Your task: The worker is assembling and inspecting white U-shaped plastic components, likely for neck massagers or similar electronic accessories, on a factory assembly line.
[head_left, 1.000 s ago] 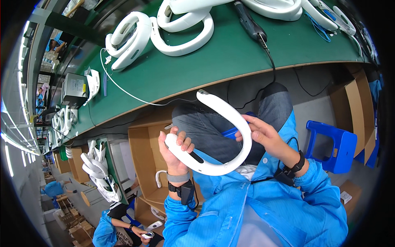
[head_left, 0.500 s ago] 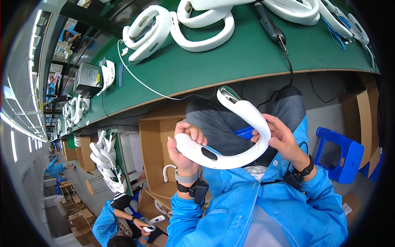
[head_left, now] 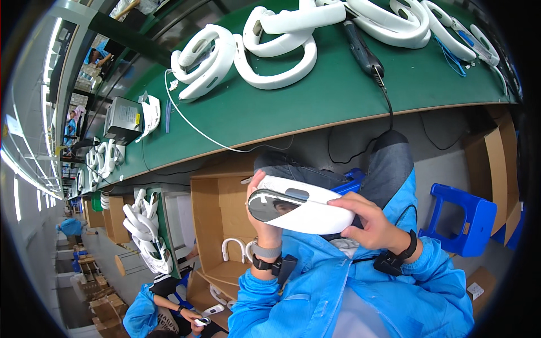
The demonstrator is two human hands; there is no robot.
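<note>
Device (head_left: 315, 217), white and curved, sat above the person's lap between both hands, its glossy end panel (head_left: 269, 206) on the left and facing the camera. The left hand (head_left: 267, 232) was curled round that end, partly hidden behind it; the right hand (head_left: 369, 221) gripped the casing toward the right, thumb lower and fingers on top. It looked stiff and fairly light, a hard shell, probably slippery where polished and prone to scratches on the shiny panel, so the plain white sides seemed the better hold. Only one was in the hands. To the left, one cardboard box (head_left: 220, 203) contained at least one white arc (head_left: 225, 249). To the right stood one blue stool (head_left: 479, 222), with a second cardboard container (head_left: 491, 174) beyond. On the far green counter (head_left: 315, 101) lay at least five white curved pieces (head_left: 276, 81), overlapping too much for an exact count, plus one black corded tool (head_left: 360, 48) and, farther left, one grey box (head_left: 121, 119). Near left, one co-worker (head_left: 141, 310) held a small white object (head_left: 202, 321).
</note>
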